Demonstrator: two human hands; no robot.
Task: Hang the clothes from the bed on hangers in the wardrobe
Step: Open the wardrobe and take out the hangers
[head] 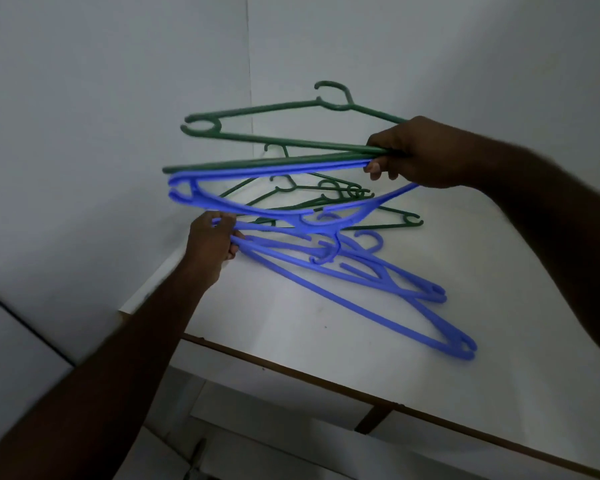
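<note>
Hangers held over a white shelf [291, 341], both hands engaged.
A green hanger [291, 140] and a blue hanger [274, 170] are gripped together at one end by the right hand [426, 152], raised above the shelf. Blue hangers [426, 292] lying on the shelf are grasped by the left hand [210, 244]; more green hangers [409, 220] are seen behind them.

Single head-worn view, tilted, looking forward-down onto white shelf [291, 327] corner, near.

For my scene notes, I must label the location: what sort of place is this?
Probably the inside of a wardrobe: a white shelf with a brown front edge, white walls meeting in a corner, and green hangers and blue hangers lying on it.
</note>
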